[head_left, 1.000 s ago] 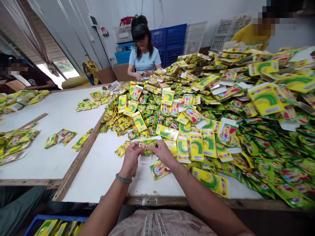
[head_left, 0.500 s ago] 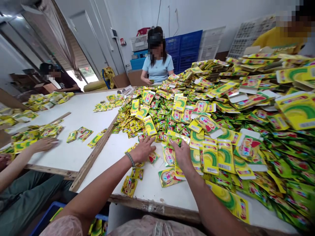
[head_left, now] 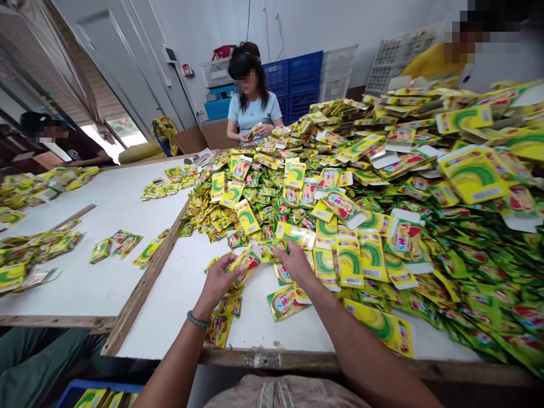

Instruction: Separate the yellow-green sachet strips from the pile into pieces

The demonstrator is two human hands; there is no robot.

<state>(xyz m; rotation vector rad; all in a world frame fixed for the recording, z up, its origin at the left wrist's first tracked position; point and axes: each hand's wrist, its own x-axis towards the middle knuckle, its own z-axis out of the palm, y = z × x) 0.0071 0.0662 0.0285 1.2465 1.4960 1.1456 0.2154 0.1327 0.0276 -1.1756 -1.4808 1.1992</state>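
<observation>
My left hand [head_left: 217, 279], a beaded bracelet on its wrist, grips a yellow flat carton [head_left: 245, 262] near the table's front edge. My right hand [head_left: 293, 260] pinches small green sachets [head_left: 272, 247] at the edge of the big heap. The two hands sit close together, a few centimetres apart. A large pile of yellow-green cartons and sachets [head_left: 382, 187] covers the right half of the white table [head_left: 178, 294]. Loose sachets [head_left: 221, 326] lie under my left forearm.
A wooden strip [head_left: 140, 292] separates my table from the left one, which carries small sachet piles [head_left: 38, 246]. A person in a blue shirt [head_left: 251, 110] works at the far end; others sit at far left and top right. Blue crates [head_left: 293, 76] line the back wall.
Both hands drew back from the heap toward me. The left hand, flat on the table before, now holds a yellow carton; the right has closed on sachets. The neighbour's hand at left is gone.
</observation>
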